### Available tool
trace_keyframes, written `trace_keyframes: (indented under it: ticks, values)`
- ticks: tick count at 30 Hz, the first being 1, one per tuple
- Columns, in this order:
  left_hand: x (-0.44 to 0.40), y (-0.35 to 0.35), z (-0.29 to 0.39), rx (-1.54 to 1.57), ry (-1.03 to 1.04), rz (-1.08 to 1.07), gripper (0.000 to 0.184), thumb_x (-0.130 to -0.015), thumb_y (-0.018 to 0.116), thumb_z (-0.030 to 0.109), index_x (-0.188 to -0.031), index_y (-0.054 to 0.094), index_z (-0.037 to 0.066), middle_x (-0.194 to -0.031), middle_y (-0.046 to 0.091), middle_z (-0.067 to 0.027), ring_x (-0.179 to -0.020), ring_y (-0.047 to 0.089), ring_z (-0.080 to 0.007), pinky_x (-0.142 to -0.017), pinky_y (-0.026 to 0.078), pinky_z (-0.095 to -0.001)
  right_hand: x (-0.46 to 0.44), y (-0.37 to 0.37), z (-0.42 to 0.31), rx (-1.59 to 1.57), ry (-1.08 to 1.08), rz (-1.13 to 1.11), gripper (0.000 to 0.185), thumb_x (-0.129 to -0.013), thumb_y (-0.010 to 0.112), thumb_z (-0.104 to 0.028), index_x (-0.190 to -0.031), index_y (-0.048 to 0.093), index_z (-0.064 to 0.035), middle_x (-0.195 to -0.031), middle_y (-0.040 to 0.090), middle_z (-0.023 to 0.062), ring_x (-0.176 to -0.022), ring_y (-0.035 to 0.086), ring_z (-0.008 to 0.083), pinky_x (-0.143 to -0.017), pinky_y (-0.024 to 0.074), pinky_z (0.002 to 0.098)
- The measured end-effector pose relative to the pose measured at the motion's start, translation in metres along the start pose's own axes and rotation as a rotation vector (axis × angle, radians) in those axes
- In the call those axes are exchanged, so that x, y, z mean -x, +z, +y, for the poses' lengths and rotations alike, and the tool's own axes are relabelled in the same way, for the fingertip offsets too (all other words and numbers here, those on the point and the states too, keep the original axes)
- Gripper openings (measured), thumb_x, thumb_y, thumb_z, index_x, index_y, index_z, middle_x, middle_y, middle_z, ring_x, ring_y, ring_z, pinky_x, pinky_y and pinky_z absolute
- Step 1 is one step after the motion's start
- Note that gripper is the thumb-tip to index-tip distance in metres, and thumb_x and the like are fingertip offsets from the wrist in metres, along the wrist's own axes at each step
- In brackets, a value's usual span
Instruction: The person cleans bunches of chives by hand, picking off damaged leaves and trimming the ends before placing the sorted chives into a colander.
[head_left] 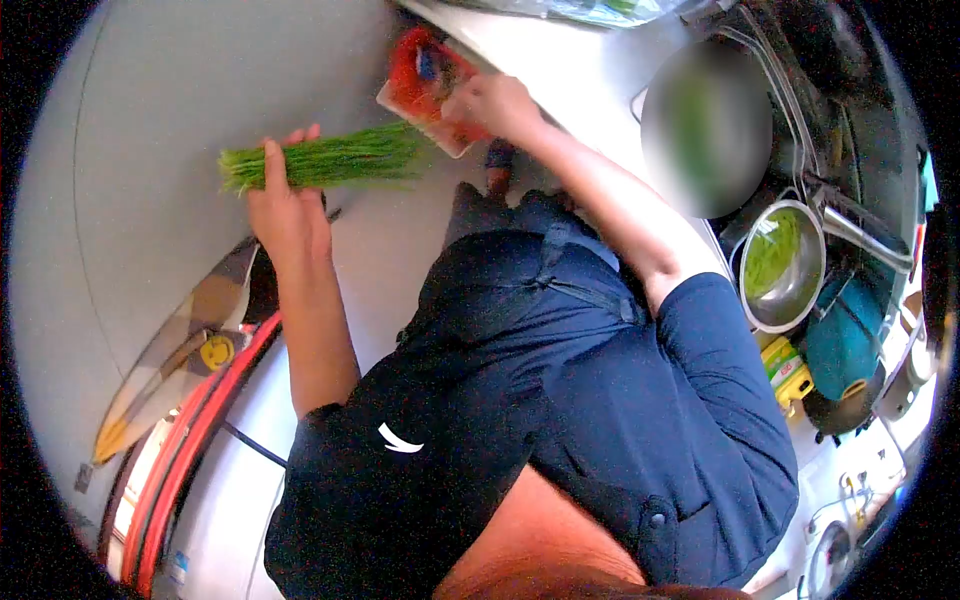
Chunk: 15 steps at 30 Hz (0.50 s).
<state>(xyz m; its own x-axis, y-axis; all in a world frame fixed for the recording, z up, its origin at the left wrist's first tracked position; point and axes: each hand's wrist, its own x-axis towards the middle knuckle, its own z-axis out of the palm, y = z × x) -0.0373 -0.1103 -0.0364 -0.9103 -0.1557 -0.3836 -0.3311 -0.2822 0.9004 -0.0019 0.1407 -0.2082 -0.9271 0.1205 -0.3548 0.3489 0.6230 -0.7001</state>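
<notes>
My left hand (290,205) is closed around a thick bundle of thin green stalks (350,158), held out level over the floor. The paler ends stick out past the fingers on the left, the green ends point right. My right hand (492,104), partly smeared by motion, is at the right side of a red container (408,82) with a pale rim. Its fingers are bent, and what they hold, if anything, cannot be made out. Something blue and dark shows inside the container.
A light counter (590,75) runs along the upper right. On the right are a metal pot (785,266) with green pieces inside, a teal item (845,335) and a yellow package (787,372). A red-edged object (185,450) stands at the lower left.
</notes>
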Motion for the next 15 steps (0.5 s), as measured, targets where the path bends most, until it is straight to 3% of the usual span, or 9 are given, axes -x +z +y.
trace_keyframes:
  ticks: [3, 4, 8, 9, 11, 13, 14, 15]
  values:
    - [-0.003, 0.016, -0.002, 0.007, -0.049, -0.097, 0.027, -0.102, 0.053, 0.018, -0.121, 0.046, 0.000, -0.111, 0.062, -0.0186, -0.111, 0.062, -0.0365, -0.094, 0.053, -0.0485, 0.030, -0.019, -0.015, -0.222, -0.033, 0.121, 0.027, -0.083, 0.068, -0.034, -0.100, 0.075, -0.0142, -0.095, 0.072, 0.0150, -0.086, 0.071, 0.0317, -0.080, 0.0549, 0.0403]
    - [0.003, 0.030, 0.003, -0.010, -0.023, -0.120, 0.028, -0.102, 0.052, 0.018, -0.123, 0.044, 0.000, -0.112, 0.062, -0.0194, -0.112, 0.062, -0.0373, -0.096, 0.052, -0.0501, 0.034, -0.013, -0.006, -0.276, -0.082, 0.252, 0.024, -0.083, 0.065, -0.025, -0.104, 0.075, -0.0191, -0.093, 0.072, 0.0152, -0.086, 0.069, 0.0340, -0.083, 0.0546, 0.0442]
    - [0.039, 0.098, -0.001, -0.072, -0.043, -0.328, 0.029, -0.103, 0.050, 0.018, -0.124, 0.043, 0.000, -0.110, 0.062, -0.0197, -0.111, 0.062, -0.0376, -0.099, 0.050, -0.0501, 0.083, -0.056, 0.028, -0.539, -0.055, 0.380, 0.024, -0.090, 0.066, -0.021, -0.108, 0.072, -0.0045, -0.091, 0.074, 0.0081, -0.081, 0.068, 0.0132, -0.073, 0.0548, 0.0307]
    - [0.052, 0.119, -0.007, -0.076, -0.051, -0.367, 0.029, -0.103, 0.050, 0.018, -0.124, 0.043, 0.000, -0.110, 0.062, -0.0197, -0.111, 0.062, -0.0376, -0.099, 0.050, -0.0501, 0.098, -0.070, 0.039, -0.539, -0.040, 0.417, 0.024, -0.090, 0.066, -0.021, -0.108, 0.072, -0.0045, -0.091, 0.074, 0.0081, -0.081, 0.068, 0.0132, -0.073, 0.0548, 0.0307]
    - [0.074, 0.160, -0.023, -0.041, -0.133, -0.589, 0.028, -0.103, 0.050, 0.017, -0.125, 0.043, 0.000, -0.108, 0.063, -0.0194, -0.109, 0.063, -0.0359, -0.099, 0.049, -0.0495, 0.143, -0.099, 0.065, -0.749, 0.201, 0.523, 0.022, -0.093, 0.065, -0.018, -0.107, 0.071, -0.0028, -0.092, 0.074, 0.0072, -0.082, 0.067, 0.0114, -0.070, 0.0550, 0.0282]
    - [0.092, 0.198, -0.050, -0.052, -0.208, -0.783, 0.032, -0.101, 0.053, 0.016, -0.129, 0.044, 0.003, -0.118, 0.063, -0.0186, -0.116, 0.060, -0.0361, -0.100, 0.046, -0.0521, 0.183, -0.120, 0.098, -0.906, 0.296, 0.713, 0.021, -0.093, 0.064, -0.014, -0.110, 0.069, -0.0021, -0.096, 0.073, 0.0091, -0.082, 0.068, 0.0119, -0.070, 0.0555, 0.0255]
    - [0.091, 0.212, -0.068, -0.608, 0.309, -0.913, 0.045, -0.100, 0.057, 0.016, -0.140, 0.038, 0.012, -0.123, 0.062, -0.0172, -0.116, 0.060, -0.0375, -0.106, 0.040, -0.0525, 0.207, -0.136, 0.108, -0.874, 0.375, 0.746, 0.023, -0.095, 0.061, -0.010, -0.115, 0.065, -0.0019, -0.102, 0.072, 0.0109, -0.083, 0.068, 0.0140, -0.073, 0.0571, 0.0264]
    - [0.098, 0.223, -0.073, -0.608, 0.316, -0.935, 0.045, -0.100, 0.057, 0.016, -0.140, 0.038, 0.012, -0.123, 0.062, -0.0172, -0.116, 0.060, -0.0375, -0.106, 0.040, -0.0525, 0.214, -0.142, 0.117, -0.879, 0.376, 0.769, 0.023, -0.095, 0.061, -0.010, -0.115, 0.065, -0.0019, -0.102, 0.072, 0.0109, -0.083, 0.068, 0.0140, -0.073, 0.0571, 0.0264]
